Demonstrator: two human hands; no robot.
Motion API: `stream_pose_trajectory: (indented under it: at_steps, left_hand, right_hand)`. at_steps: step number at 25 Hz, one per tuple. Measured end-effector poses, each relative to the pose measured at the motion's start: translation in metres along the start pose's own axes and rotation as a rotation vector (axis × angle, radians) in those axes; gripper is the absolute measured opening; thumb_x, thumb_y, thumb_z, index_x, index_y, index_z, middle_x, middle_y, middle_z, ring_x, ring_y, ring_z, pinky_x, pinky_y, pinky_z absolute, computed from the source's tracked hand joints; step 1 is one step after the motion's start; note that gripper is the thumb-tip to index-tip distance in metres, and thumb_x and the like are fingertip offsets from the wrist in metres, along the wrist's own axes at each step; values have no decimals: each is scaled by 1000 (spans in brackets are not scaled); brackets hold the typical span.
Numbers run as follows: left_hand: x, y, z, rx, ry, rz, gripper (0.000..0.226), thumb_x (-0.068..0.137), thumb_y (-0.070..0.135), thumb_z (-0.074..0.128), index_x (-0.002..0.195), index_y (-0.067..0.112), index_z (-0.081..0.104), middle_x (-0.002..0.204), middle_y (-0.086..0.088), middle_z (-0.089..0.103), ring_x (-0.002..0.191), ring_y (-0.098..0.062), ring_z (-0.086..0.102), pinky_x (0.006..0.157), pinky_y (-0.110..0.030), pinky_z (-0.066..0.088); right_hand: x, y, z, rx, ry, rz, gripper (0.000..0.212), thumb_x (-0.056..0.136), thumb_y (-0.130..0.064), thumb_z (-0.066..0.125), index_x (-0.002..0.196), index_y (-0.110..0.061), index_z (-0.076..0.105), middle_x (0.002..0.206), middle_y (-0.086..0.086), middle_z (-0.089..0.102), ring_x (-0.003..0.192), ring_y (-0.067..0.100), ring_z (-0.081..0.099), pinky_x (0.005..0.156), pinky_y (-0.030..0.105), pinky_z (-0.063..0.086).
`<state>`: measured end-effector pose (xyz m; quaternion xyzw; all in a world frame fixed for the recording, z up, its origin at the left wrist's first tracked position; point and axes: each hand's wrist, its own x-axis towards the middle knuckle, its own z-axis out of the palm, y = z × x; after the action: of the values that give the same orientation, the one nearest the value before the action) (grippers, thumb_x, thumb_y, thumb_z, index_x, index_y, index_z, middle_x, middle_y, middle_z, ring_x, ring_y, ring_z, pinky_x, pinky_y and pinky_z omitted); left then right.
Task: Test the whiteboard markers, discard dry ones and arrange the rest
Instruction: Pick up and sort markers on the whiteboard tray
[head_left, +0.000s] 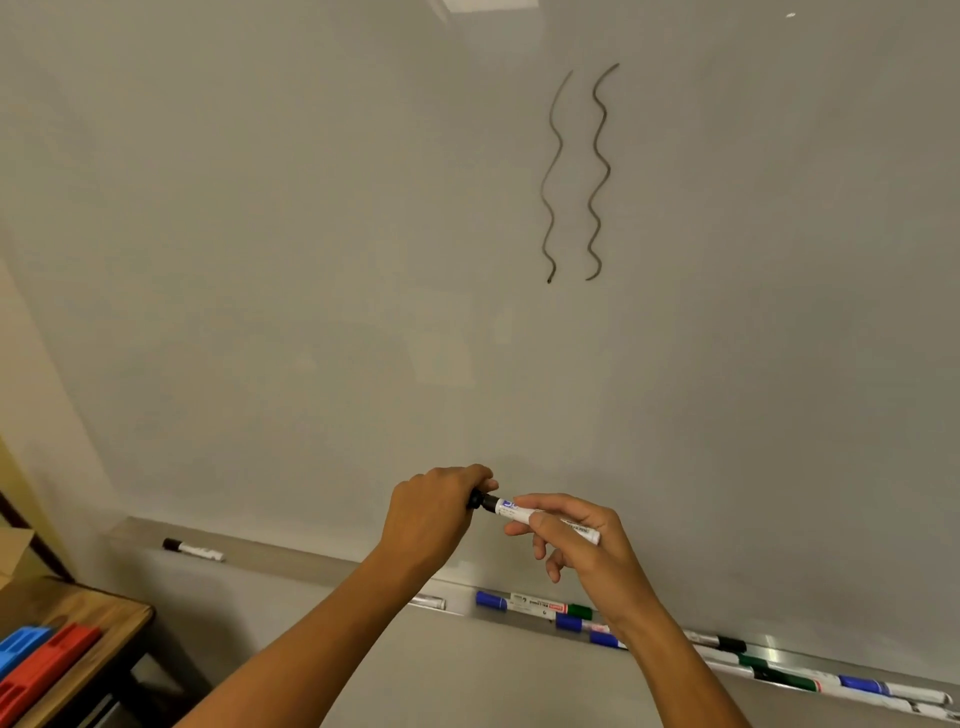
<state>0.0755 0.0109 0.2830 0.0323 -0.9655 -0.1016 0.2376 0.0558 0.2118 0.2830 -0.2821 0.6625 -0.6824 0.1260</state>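
Nothing printed can be read for certain. The marker (540, 518) held at 6 o'clock carries a blue logo and lines of small print on its white barrel, too blurred to make out. A marker in the tray (537, 605) at 5 o'clock bears dark lettering and a red label, also illegible. The whiteboard (311, 260) shows two wavy lines (574, 176) only, no writing.

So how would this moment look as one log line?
left hand: grips black cap | right hand: holds marker | whiteboard: two wavy lines

Both forearms are bare to the frame's edge, with no sleeves, rings or watch showing.
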Motion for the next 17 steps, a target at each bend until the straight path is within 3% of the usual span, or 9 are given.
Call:
stream_pose_trajectory:
  at_steps: [4, 8, 13, 17]
  left_hand:
    - [-20, 7, -1, -219, -80, 7, 34, 95, 15, 60, 125, 31, 62, 107, 16, 72, 92, -6, 69, 80, -29, 56]
    - [-42, -1, -3, -631, -298, 20, 33, 96, 12, 60, 127, 24, 61, 98, 8, 71, 82, -9, 71, 67, -24, 58]
    - [-56, -19, -1, -775, -337, -15, 55, 96, -12, 42, 139, 21, 51, 114, -3, 68, 93, -16, 72, 83, -31, 60]
    - [-58, -44, 5, -863, -301, -66, 67, 92, -20, 42, 145, 22, 45, 130, -4, 62, 100, -17, 71, 89, -29, 57]
  right_hand:
    - [-12, 5, -4, -38, 47, 29, 19, 88, -19, 72, 107, -20, 75, 90, 4, 78, 73, 14, 66, 58, 32, 49]
    - [-15, 5, -7, -64, 20, 47, 21, 82, -20, 78, 103, -19, 77, 87, 2, 78, 68, 9, 68, 54, 20, 48]
    - [-9, 20, 18, -5, 3, 88, 20, 95, -29, 61, 101, -20, 78, 89, 9, 77, 75, 20, 63, 55, 33, 49]
    - [2, 32, 47, 78, 46, 112, 22, 96, -28, 59, 96, -19, 80, 87, 14, 75, 71, 22, 58, 54, 35, 48]
